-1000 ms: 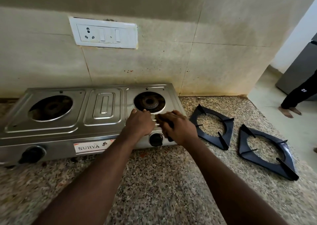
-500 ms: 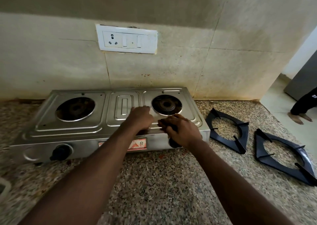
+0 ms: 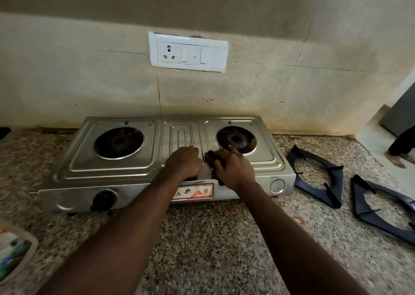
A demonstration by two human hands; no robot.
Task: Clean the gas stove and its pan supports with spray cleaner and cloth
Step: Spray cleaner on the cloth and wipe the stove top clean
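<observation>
Both hands have slid left along the stove (image 3: pixel 112 171) since a second ago, from in front of the right burner (image 3: pixel 235 139) to the seam beside the middle panel. The right knob, seen earlier, is now hidden behind the right wrist. The stove sits at the back edge of the table (image 3: pixel 213 238) against the wall (image 3: pixel 89 81). Its long axis runs left to right along that wall, and its knob face and label (image 3: pixel 195 191) point toward the person. The left hand (image 3: pixel 184 164) rests knuckles-up on the middle panel with its fingers curled under; whether it holds anything I cannot tell. The right hand (image 3: pixel 233 171) is just beside it, fingers curled round a dark cloth (image 3: pixel 210 157) pressed to the steel top. The left burner (image 3: pixel 119 143) and left knob (image 3: pixel 103 199) are uncovered. Two dark pan supports (image 3: pixel 313 189) (image 3: pixel 381 226) lie flat toward the table's right edge, apart from the stove. The table is speckled granite, a white switch plate (image 3: pixel 188 52) is set in the stained tiled wall, and a blurred container (image 3: pixel 13 256) shows at the front left corner.
</observation>
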